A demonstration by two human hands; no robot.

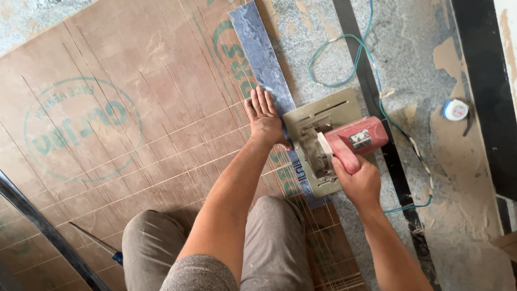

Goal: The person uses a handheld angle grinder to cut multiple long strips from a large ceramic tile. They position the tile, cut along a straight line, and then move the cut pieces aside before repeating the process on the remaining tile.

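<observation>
The left hand presses flat, fingers spread, on a long grey-blue laminate strip; just beside it, the right hand grips a red circular saw.

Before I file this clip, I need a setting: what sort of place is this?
Probably a building site or floor workshop: a red power saw under the right hand, a scored plywood sheet on a dusty stone floor, and a tape measure.

A strip lies on the board; the saw sits at the strip's three o'clock, with a tape measure farther that way.
</observation>
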